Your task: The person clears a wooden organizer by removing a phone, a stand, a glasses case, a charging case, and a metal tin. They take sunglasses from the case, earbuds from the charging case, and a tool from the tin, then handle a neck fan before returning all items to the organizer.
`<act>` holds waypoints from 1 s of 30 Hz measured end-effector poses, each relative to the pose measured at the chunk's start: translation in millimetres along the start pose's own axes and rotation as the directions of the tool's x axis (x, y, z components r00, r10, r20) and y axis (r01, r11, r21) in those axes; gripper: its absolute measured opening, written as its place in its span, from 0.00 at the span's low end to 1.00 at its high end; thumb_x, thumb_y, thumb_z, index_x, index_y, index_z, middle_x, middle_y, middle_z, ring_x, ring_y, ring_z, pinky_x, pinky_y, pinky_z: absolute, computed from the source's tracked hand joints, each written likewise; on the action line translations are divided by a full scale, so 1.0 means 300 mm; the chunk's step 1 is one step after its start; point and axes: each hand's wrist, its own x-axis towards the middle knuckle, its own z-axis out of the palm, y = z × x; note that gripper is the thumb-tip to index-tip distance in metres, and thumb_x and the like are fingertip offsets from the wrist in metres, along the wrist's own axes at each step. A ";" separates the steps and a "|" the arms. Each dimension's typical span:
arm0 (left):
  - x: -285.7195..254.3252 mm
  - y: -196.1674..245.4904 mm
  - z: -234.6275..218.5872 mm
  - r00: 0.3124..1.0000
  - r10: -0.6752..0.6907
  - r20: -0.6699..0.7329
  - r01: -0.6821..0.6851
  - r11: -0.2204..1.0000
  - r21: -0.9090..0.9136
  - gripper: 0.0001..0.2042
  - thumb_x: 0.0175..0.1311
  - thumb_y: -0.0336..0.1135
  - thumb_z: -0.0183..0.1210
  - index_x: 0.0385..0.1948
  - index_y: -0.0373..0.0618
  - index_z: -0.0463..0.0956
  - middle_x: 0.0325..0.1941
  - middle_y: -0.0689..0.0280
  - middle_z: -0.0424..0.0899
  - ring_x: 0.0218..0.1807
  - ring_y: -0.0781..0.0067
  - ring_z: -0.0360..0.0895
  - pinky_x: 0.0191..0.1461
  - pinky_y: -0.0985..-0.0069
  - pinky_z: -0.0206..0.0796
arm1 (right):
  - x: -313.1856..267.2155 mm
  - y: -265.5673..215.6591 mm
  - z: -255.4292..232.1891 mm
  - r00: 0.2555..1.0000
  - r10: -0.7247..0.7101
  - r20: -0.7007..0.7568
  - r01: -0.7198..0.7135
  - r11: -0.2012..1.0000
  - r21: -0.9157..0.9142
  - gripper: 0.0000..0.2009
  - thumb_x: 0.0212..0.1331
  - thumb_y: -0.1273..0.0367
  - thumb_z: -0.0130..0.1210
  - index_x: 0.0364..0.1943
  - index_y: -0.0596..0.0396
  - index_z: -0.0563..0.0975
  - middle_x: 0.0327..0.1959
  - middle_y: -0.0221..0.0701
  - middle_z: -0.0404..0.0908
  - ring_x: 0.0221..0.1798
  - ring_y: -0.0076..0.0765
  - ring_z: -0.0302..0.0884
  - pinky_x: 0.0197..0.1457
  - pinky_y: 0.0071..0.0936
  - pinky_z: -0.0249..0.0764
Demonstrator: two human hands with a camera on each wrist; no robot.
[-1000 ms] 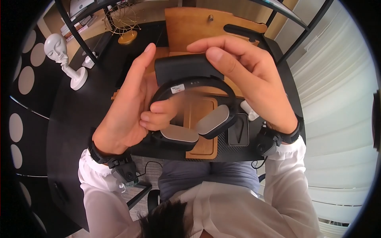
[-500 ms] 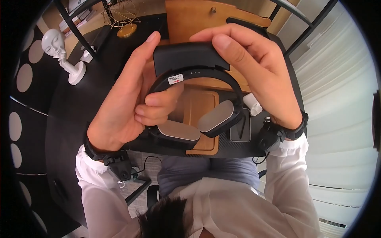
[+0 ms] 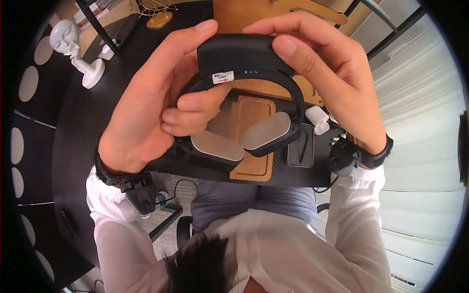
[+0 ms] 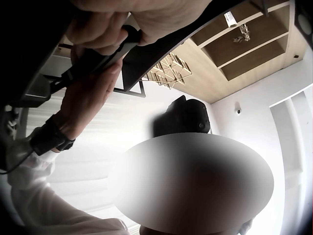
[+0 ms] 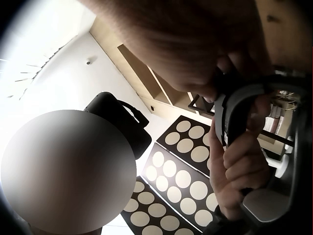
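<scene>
A black, ring-shaped neck massager [image 3: 297, 95] with two oval silvery plates [image 3: 266, 131] is held up in front of the person in the head view. Along its top runs a curved black panel [image 3: 239, 54], and a white sticker with a red arrow marks the band below. My left hand [image 3: 144, 105] grips the left side, its lower fingers curled through the ring and the thumb up at the panel's left end. At the panel's right end, my right hand [image 3: 339, 80] pinches it between thumb and fingers. The right wrist view shows the massager's plate [image 5: 266, 203] below the left fingers.
Below the massager, a wooden tray [image 3: 264, 171] lies on the black desk [image 3: 78, 127]. Right of it are a metal tin [image 3: 300, 158] and a white earbud case [image 3: 317, 118]. A wooden stand [image 3: 273, 10] is behind; a white figurine [image 3: 93, 73] stands at left.
Both hands and the massager have shifted upward in the head view, and the desk scene has shifted up too. The black panel now sits closer against the band. Both grips stay alike.
</scene>
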 end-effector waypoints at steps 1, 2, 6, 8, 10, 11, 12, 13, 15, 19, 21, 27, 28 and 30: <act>0.001 -0.002 0.001 1.000 0.001 -0.010 -0.001 1.000 0.000 0.28 0.79 0.60 0.40 0.52 0.43 0.76 0.13 0.79 0.57 0.09 0.90 0.44 0.11 0.88 0.36 | -0.001 -0.001 -0.002 1.000 0.025 0.016 -0.025 1.000 0.012 0.13 0.76 0.69 0.51 0.56 0.62 0.79 0.48 0.32 0.85 0.50 0.22 0.82 0.56 0.20 0.77; 0.001 -0.005 0.002 1.000 0.003 -0.019 -0.003 1.000 0.000 0.27 0.79 0.60 0.40 0.52 0.43 0.76 0.13 0.79 0.57 0.09 0.90 0.44 0.11 0.88 0.37 | 0.000 -0.004 -0.006 0.998 0.049 0.032 -0.050 0.999 0.022 0.14 0.76 0.69 0.51 0.57 0.62 0.78 0.49 0.32 0.85 0.50 0.22 0.82 0.56 0.20 0.77; 0.003 -0.006 0.005 0.999 0.038 -0.011 -0.038 0.999 0.000 0.27 0.79 0.59 0.41 0.53 0.43 0.75 0.13 0.79 0.57 0.10 0.90 0.44 0.11 0.88 0.37 | 0.031 -0.036 -0.103 0.946 0.092 0.311 -0.137 0.983 0.126 0.11 0.76 0.68 0.53 0.56 0.58 0.77 0.39 0.25 0.80 0.34 0.13 0.69 0.36 0.13 0.63; 0.005 -0.008 0.001 0.999 0.043 -0.014 -0.043 0.999 0.010 0.26 0.79 0.59 0.41 0.53 0.44 0.75 0.13 0.79 0.57 0.10 0.91 0.45 0.12 0.89 0.37 | 0.015 -0.008 -0.051 0.970 0.141 0.197 -0.157 0.985 0.071 0.13 0.77 0.67 0.51 0.59 0.58 0.75 0.37 0.25 0.79 0.31 0.12 0.67 0.34 0.13 0.60; 0.006 -0.011 0.002 0.998 0.056 -0.038 -0.055 0.998 0.032 0.26 0.79 0.59 0.41 0.52 0.45 0.75 0.13 0.79 0.57 0.10 0.91 0.45 0.12 0.88 0.36 | 0.005 0.006 -0.033 0.975 0.165 0.152 -0.181 0.978 0.100 0.15 0.78 0.66 0.51 0.61 0.58 0.74 0.36 0.26 0.79 0.31 0.12 0.67 0.33 0.13 0.60; 0.005 -0.014 0.006 0.996 0.068 -0.061 -0.065 0.997 0.051 0.25 0.79 0.59 0.41 0.51 0.46 0.75 0.13 0.79 0.57 0.10 0.91 0.45 0.12 0.88 0.36 | 0.004 0.011 -0.029 0.979 0.133 0.153 -0.156 0.977 0.147 0.15 0.78 0.67 0.51 0.61 0.59 0.74 0.39 0.27 0.80 0.34 0.14 0.70 0.37 0.14 0.64; 0.004 -0.015 0.011 0.993 0.083 -0.082 -0.077 0.994 0.073 0.25 0.79 0.59 0.40 0.51 0.47 0.75 0.13 0.79 0.57 0.10 0.91 0.45 0.12 0.87 0.36 | 0.003 0.016 -0.025 0.983 0.101 0.154 -0.130 0.973 0.193 0.15 0.77 0.68 0.51 0.62 0.59 0.74 0.41 0.29 0.81 0.37 0.16 0.73 0.41 0.15 0.67; 0.001 -0.016 0.019 0.988 0.115 -0.101 -0.103 0.988 0.117 0.25 0.79 0.60 0.40 0.50 0.48 0.75 0.13 0.79 0.58 0.10 0.90 0.45 0.13 0.87 0.36 | 0.003 0.022 -0.020 0.987 0.030 0.156 -0.069 0.966 0.250 0.15 0.76 0.69 0.51 0.61 0.60 0.75 0.45 0.30 0.82 0.44 0.19 0.77 0.48 0.18 0.72; -0.006 -0.020 0.032 0.973 0.190 -0.134 -0.160 0.966 0.205 0.24 0.79 0.60 0.40 0.49 0.50 0.75 0.12 0.79 0.58 0.10 0.90 0.46 0.13 0.85 0.36 | 0.005 0.012 -0.022 0.986 -0.015 0.166 -0.031 0.963 0.267 0.15 0.75 0.71 0.52 0.61 0.62 0.75 0.50 0.32 0.83 0.49 0.22 0.82 0.54 0.21 0.78; -0.007 -0.029 0.026 0.955 0.233 -0.183 -0.189 0.954 0.231 0.24 0.79 0.61 0.38 0.48 0.51 0.73 0.12 0.79 0.58 0.10 0.89 0.45 0.13 0.83 0.36 | -0.015 -0.039 -0.002 0.994 0.077 0.083 -0.079 0.997 0.014 0.16 0.73 0.73 0.54 0.61 0.62 0.74 0.49 0.30 0.83 0.48 0.21 0.81 0.52 0.22 0.79; -0.020 -0.011 0.028 0.951 0.286 -0.117 -0.254 0.939 0.232 0.21 0.81 0.57 0.37 0.39 0.49 0.69 0.16 0.78 0.59 0.14 0.88 0.46 0.19 0.82 0.37 | -0.024 -0.051 0.014 0.999 0.018 0.028 -0.016 0.995 -0.097 0.16 0.71 0.75 0.56 0.60 0.62 0.75 0.49 0.31 0.83 0.48 0.23 0.82 0.52 0.24 0.80; -0.050 -0.017 -0.005 0.769 0.622 0.145 -0.516 0.472 0.715 0.22 0.59 0.49 0.71 0.40 0.45 0.71 0.29 0.74 0.68 0.28 0.84 0.67 0.33 0.85 0.57 | -0.011 -0.047 -0.005 0.953 -0.297 0.057 0.302 0.926 -0.224 0.18 0.58 0.75 0.69 0.52 0.60 0.78 0.49 0.36 0.84 0.47 0.31 0.85 0.53 0.28 0.81; -0.059 -0.024 -0.009 0.702 0.682 0.205 -0.513 0.286 0.809 0.25 0.50 0.47 0.78 0.40 0.43 0.73 0.32 0.74 0.69 0.32 0.81 0.71 0.37 0.84 0.61 | -0.011 -0.058 -0.011 0.940 -0.329 0.090 0.340 0.913 -0.223 0.18 0.53 0.75 0.73 0.48 0.59 0.79 0.49 0.38 0.85 0.47 0.37 0.86 0.54 0.33 0.81; -0.048 -0.018 -0.018 0.449 0.750 0.485 -0.559 -0.187 0.808 0.24 0.43 0.39 0.82 0.36 0.40 0.76 0.30 0.68 0.74 0.30 0.72 0.77 0.35 0.79 0.67 | 0.003 -0.042 -0.018 0.849 -0.504 0.155 0.527 0.821 -0.220 0.18 0.53 0.74 0.72 0.47 0.58 0.80 0.48 0.40 0.86 0.46 0.42 0.86 0.56 0.37 0.81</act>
